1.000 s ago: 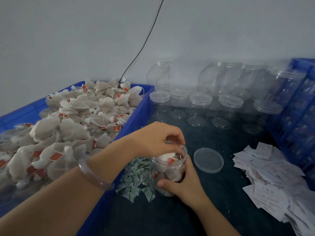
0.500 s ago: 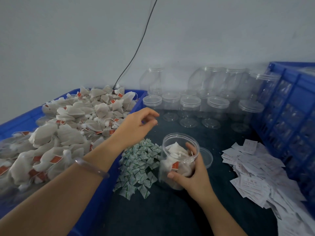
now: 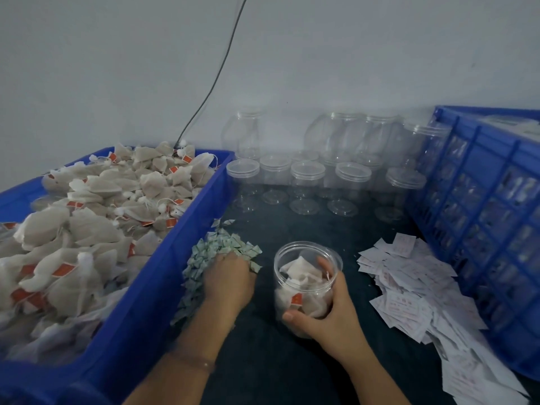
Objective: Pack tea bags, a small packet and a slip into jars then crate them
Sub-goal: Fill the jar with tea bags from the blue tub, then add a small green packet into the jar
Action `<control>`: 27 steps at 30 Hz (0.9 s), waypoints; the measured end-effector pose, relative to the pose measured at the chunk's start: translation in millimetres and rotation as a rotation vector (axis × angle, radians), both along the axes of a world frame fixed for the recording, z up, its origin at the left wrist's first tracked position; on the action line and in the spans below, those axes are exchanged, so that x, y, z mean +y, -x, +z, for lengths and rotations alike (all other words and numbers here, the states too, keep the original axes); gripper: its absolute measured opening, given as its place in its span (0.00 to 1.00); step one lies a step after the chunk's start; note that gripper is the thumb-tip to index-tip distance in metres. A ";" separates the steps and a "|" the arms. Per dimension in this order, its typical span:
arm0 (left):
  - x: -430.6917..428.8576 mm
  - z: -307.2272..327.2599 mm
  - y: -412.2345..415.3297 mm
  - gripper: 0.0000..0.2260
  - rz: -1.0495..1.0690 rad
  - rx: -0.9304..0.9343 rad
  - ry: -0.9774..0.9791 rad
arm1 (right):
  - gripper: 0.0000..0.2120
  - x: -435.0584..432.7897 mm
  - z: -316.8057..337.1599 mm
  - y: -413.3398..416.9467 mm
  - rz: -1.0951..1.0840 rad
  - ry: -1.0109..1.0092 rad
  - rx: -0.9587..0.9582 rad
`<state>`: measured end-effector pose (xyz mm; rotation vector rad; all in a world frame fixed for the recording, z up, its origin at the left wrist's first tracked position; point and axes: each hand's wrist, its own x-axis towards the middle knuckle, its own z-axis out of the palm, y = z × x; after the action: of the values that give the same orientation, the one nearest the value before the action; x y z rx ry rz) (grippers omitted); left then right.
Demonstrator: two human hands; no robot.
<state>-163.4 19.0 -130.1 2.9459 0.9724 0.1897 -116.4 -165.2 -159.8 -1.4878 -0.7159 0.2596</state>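
A clear open jar (image 3: 307, 247) with several tea bags inside stands on the dark table, tilted slightly toward me. My right hand (image 3: 324, 314) grips it from the near right, thumb across its lower front. My left hand (image 3: 228, 283) rests palm down on the heap of small green-and-white packets (image 3: 217, 249) to the jar's left; its fingertips are buried in the heap, so I cannot see whether they pinch one. White paper slips (image 3: 409, 287) lie scattered to the jar's right. Loose tea bags (image 3: 87, 217) with red tags fill the blue bin (image 3: 163, 258) on the left.
Several empty lidded clear jars (image 3: 308, 178) stand in rows at the back against the wall. A blue slatted crate (image 3: 482, 229) walls off the right side. A black cable (image 3: 210, 83) runs down the wall behind the bin.
My left hand came out of the jar mouth, swung left and dropped onto the packet heap. My right hand kept hold of the jar, which now sits further right and nearer me.
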 end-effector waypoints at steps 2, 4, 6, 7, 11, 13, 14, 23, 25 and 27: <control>1.6 -8.7 4.5 0.14 0.003 -0.044 -0.011 | 0.44 1.0 -1.0 -2.0 0.009 0.001 0.009; 3.6 -8.5 8.0 0.13 -0.019 -0.059 -0.007 | 0.45 1.8 -2.3 -2.9 0.019 -0.006 0.034; 3.6 -0.2 10.0 0.12 -0.042 -0.166 0.042 | 0.46 1.3 -2.1 -3.4 0.024 -0.015 0.047; 2.6 7.2 10.2 0.12 -0.052 -0.286 0.108 | 0.46 0.9 -1.5 -3.8 0.028 -0.013 0.047; -21.5 55.4 14.0 0.04 -0.193 -0.906 0.549 | 0.46 0.7 1.2 -4.3 0.040 0.000 0.076; -39.2 72.2 13.1 0.09 -0.318 -0.944 0.647 | 0.46 0.5 2.3 -4.0 0.046 -0.005 0.090; -47.5 75.6 11.4 0.10 -0.351 -0.894 0.675 | 0.46 0.4 2.6 -3.5 0.047 -0.009 0.093; -60.2 44.2 3.5 0.11 -0.424 -0.819 0.562 | 0.45 -0.5 5.0 -1.5 0.099 -0.042 0.079; -70.8 28.9 6.5 0.08 -0.465 -1.030 0.613 | 0.44 -0.9 2.9 -3.4 0.105 -0.046 0.064; -79.5 5.3 8.2 0.15 -0.419 -1.188 0.830 | 0.46 -0.8 1.1 -3.5 0.123 -0.061 0.098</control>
<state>-171.6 -60.6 -124.8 1.6827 0.1461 1.0286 -113.0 -166.0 -158.8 -1.3659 -0.7309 0.3986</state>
